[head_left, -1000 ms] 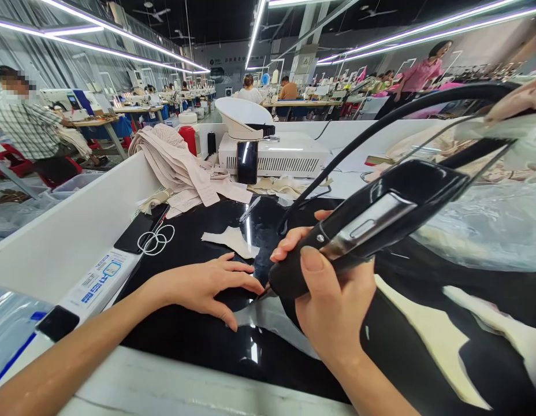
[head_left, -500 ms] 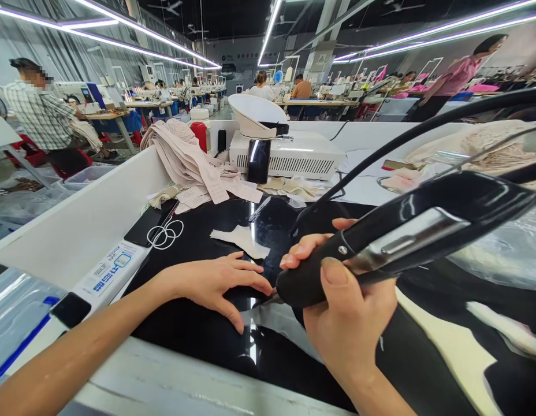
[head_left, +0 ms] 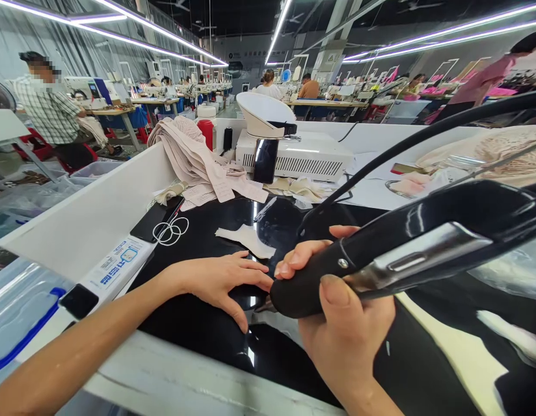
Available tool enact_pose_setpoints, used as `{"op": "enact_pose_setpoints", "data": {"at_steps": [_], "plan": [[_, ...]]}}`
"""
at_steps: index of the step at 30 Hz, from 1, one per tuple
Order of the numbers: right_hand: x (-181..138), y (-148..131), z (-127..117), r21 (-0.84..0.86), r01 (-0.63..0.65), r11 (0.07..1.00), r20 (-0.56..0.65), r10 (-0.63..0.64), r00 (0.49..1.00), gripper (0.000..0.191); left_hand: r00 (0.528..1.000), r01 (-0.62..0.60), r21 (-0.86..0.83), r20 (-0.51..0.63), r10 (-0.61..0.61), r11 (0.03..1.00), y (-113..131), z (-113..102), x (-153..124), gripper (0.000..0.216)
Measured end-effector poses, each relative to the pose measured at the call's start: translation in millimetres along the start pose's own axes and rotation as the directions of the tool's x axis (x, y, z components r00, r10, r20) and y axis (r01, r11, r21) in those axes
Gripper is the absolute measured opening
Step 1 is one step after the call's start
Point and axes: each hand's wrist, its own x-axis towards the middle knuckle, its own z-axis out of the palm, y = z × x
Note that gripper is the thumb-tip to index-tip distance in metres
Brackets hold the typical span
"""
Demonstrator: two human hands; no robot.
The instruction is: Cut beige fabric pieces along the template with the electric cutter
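My right hand is wrapped around a thick black corded hand tool with a silver metal lever on its side. The tool's rounded front points left and down, and its tip is mostly hidden. Close to that tip lies my left hand, palm down with fingers and thumb spread, holding nothing. A thin translucent sheet lies under the tool and beside the left thumb on the glossy black tabletop. Beyond the left hand sits a small cream cut piece. A longer cream piece lies right of my right wrist.
A black cable arches over the table. Pale pink strips are heaped at the back left, beside an upright phone and a white vented box. A white low wall borders the left, with a white cable near it.
The view has shifted slightly, so the background appears further right. The tool's front and my right hand have moved a little left, closer to my left hand, covering the tip that showed before.
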Motion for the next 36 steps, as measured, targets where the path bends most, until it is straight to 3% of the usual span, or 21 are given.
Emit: {"op": "enact_pose_setpoints", "data": {"at_steps": [10, 16, 19, 27, 32, 34, 36], "plan": [[-0.5, 0.5, 2.7, -0.042, -0.038, 0.998, -0.005, 0.037, 0.999, 0.04, 0.999, -0.014, -0.015, -0.049, 0.013, 1.0, 3.8, 1.1, 1.7, 0.08], [11.7, -15.6, -7.2, -0.044, 0.008, 0.999, -0.071, -0.011, 0.997, 0.041, 0.996, -0.046, -0.002, -0.083, 0.046, 0.999, 4.9, 0.8, -5.0, 0.022], [17.7, -21.9, -15.7, -0.056, 0.029, 0.998, -0.115, -0.035, 0.993, 0.039, 0.994, -0.06, 0.038, -0.09, 0.063, 0.998, 3.3, 0.7, -8.7, 0.009], [15.9, -30.1, -29.3, -0.121, 0.01, 0.993, -0.147, -0.028, 0.989, 0.037, 0.993, -0.016, 0.234, -0.108, 0.042, 0.972, 3.5, -10.0, -17.2, 0.013], [12.1, -30.6, -25.2, -0.118, 0.017, 0.993, -0.132, -0.033, 0.991, 0.035, 0.942, 0.156, 0.459, -0.334, 0.007, 0.875, 4.2, -3.2, -16.8, 0.023], [10.5, -29.7, -22.4, -0.104, 0.015, 0.994, -0.135, -0.029, 0.99, 0.035, 0.921, 0.214, 0.461, -0.389, -0.021, 0.861, 5.9, 3.2, -15.1, 0.022], [8.9, -28.3, -19.0, -0.09, 0.014, 0.996, -0.138, -0.026, 0.99, 0.036, 0.927, 0.195, 0.385, -0.372, -0.041, 0.902, 9.8, 7.4, -13.5, 0.017]]}}
